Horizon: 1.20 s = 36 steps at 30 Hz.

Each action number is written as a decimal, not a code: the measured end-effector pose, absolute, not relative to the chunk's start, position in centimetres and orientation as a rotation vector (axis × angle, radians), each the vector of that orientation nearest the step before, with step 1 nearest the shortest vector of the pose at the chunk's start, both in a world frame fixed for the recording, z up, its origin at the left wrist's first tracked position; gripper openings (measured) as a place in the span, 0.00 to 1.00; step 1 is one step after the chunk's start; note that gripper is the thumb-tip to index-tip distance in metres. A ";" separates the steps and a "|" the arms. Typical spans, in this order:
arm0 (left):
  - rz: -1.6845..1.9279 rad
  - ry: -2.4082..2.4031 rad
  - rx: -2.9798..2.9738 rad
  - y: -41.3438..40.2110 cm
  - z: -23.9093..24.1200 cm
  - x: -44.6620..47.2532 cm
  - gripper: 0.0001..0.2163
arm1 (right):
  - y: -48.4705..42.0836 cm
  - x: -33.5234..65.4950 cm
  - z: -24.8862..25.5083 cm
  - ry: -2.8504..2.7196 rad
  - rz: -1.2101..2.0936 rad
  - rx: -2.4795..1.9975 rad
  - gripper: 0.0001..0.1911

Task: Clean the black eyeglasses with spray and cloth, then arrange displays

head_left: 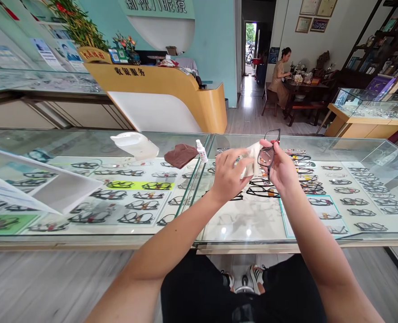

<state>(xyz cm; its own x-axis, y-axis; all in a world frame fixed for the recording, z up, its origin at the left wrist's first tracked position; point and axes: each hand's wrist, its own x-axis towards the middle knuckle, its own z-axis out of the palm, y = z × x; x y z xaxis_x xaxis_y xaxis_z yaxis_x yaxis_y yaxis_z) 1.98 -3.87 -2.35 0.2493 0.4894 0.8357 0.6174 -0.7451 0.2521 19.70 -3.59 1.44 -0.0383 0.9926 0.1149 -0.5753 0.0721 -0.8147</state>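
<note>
The glasses (265, 157) are held up over the surface (249, 217), between the two hands and just left of the right hand's fingertips. The right hand (282, 168) is clamped on the frame and so is the nearer one; the left hand (229, 174) has its thumb and fingers closed on a pale cloth (251, 166), to the left of the lenses. The hands stand close together but apart, with cloth and glasses in the gap. The frame's long axis runs roughly upright, one lens above the other, the upper lens leaning slightly right. Cloth and lower lens lie right beside each other; whether they touch, I cannot tell. Farther left on the surface are a small white bottle (202, 151) and a folded brown cloth (181, 155).
</note>
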 end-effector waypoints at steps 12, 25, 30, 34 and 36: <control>-2.320 -1.454 -2.425 -5.4 -0.1 2.1 0.16 | -4.2 18.7 1.2 -0.851 1.434 -0.655 0.17; -2.609 -1.670 -2.448 -4.4 1.1 1.6 0.22 | -4.8 18.7 1.6 -0.944 1.403 -0.663 0.20; -2.542 -1.562 -2.513 -4.6 1.7 1.3 0.26 | -5.4 18.7 2.1 -1.055 1.434 -0.677 0.21; -2.377 -1.497 -2.732 -4.6 2.1 0.6 0.24 | -5.4 18.9 2.3 -1.075 1.462 -0.665 0.20; -2.315 -1.495 -2.814 -4.6 2.1 0.3 0.23 | -5.3 18.9 2.3 -1.071 1.476 -0.656 0.20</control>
<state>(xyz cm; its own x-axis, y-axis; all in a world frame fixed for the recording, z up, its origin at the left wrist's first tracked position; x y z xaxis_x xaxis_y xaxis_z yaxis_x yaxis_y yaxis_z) 0.30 -4.55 2.12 0.1683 0.8812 0.4417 0.0401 -0.4538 0.8902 18.94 -5.29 2.28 -0.2030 0.9651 0.1653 -0.4569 0.0559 -0.8878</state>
